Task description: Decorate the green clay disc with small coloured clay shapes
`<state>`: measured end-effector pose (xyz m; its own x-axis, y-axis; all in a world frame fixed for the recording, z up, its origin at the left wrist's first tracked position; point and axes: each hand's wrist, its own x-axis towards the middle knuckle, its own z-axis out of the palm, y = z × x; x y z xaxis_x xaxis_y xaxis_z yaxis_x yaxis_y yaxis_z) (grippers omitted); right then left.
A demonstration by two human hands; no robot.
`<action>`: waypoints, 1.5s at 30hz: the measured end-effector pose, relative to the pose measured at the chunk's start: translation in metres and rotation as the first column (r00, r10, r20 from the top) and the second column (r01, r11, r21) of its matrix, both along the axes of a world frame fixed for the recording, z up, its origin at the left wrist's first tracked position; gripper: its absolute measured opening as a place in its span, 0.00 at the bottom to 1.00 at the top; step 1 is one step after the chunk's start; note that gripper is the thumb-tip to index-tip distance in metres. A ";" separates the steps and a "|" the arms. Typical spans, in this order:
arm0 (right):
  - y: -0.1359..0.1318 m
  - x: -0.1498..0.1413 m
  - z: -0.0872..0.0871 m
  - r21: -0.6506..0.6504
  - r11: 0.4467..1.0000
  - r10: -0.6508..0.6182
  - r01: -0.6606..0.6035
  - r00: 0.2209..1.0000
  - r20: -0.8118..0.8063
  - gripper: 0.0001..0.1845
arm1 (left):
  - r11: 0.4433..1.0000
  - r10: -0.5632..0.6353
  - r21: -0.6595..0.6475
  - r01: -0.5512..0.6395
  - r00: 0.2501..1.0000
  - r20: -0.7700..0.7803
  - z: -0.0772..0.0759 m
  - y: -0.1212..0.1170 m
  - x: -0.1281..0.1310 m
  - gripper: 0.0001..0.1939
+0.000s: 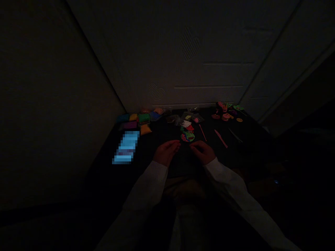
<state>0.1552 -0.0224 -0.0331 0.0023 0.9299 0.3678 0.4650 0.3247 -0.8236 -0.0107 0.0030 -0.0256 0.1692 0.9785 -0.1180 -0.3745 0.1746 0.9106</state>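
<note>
The scene is very dark. My left hand [166, 152] and my right hand [202, 151] rest close together on a dark table [235, 153], both in white sleeves. Their fingers are curled inward towards each other, as if pinching something small that I cannot make out. Just beyond the fingertips lies a small round clay piece [187, 136] in green, red and pink. Two thin pink stick tools [221, 138] lie to the right of it.
Several coloured clay packets [140, 120] sit at the back left. A glowing blue screen [127, 147] lies at the left. Small clay figures [226, 111] stand at the back right. A pale panelled wall rises behind the table.
</note>
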 end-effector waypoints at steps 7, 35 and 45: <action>-0.001 0.000 0.001 0.016 1.000 -0.001 0.000 1.000 0.013 0.10 | 0.999 0.009 0.032 -0.008 1.000 -0.014 0.000 -0.001 0.000 0.09; 0.000 -0.011 0.006 0.297 0.955 -0.069 0.009 0.979 0.192 0.09 | 0.940 0.034 0.319 0.122 0.896 -0.443 -0.009 0.002 -0.003 0.13; 0.008 0.024 -0.003 0.109 0.991 0.037 -0.080 0.937 0.346 0.13 | 0.812 0.105 0.468 0.348 0.703 -0.704 -0.009 -0.006 0.007 0.16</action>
<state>0.1790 -0.0140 -0.0362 -0.1965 0.8737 0.4451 0.6893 0.4459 -0.5710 -0.0038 -0.0029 -0.0341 0.3862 0.8801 0.2762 0.3627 -0.4202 0.8318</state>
